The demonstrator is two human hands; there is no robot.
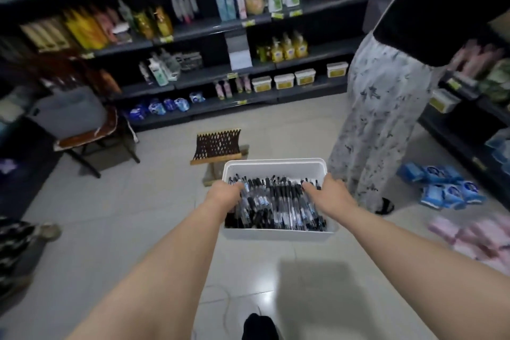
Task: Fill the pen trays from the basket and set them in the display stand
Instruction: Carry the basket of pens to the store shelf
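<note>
basket (276, 165): white, open top up, held level off the floor (124, 215), centre of view, shadow on the tiles under it
pens (278, 208): black/clear, piled inside; long axes mostly near-to-far, a few skewed
left hand (225, 194): on left rim, fingers curled over it, tips among pens
right hand (332, 194): on right rim, fingers bent over it, tips on pens
ahead: wooden rack (216, 146) just beyond far rim
right: standing person (380, 124) near basket; blue packs (447, 188) on floor
left: open tiles, chair (91, 135) well apart
back: shelves (209, 74)
</note>
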